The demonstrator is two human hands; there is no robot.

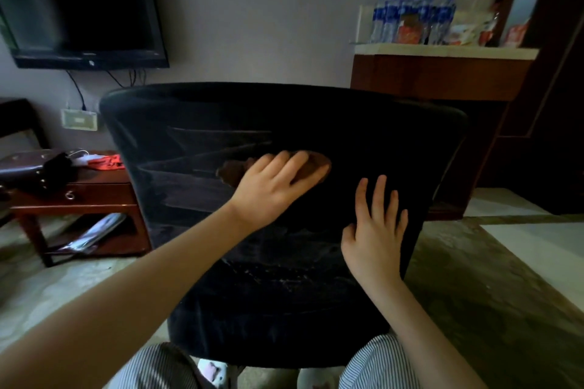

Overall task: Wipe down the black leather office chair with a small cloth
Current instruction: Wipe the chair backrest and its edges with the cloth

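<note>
The black leather office chair (196,123) fills the middle of the view, its backrest facing me and its seat below. My left hand (271,186) lies flat on a small brown cloth (230,171), pressing it against the middle of the backrest; the cloth sticks out to the left and right of my fingers. Damp streaks show on the leather to the left of the cloth. Lower right on the backrest, my right hand (376,230) rests with fingers spread and nothing in it.
A wooden side table (94,196) with a dark bag (34,169) stands left of the chair. A television (79,3) hangs on the wall above. At the back right, a cabinet (436,76) carries several water bottles (410,16). My striped trouser knees are at the bottom.
</note>
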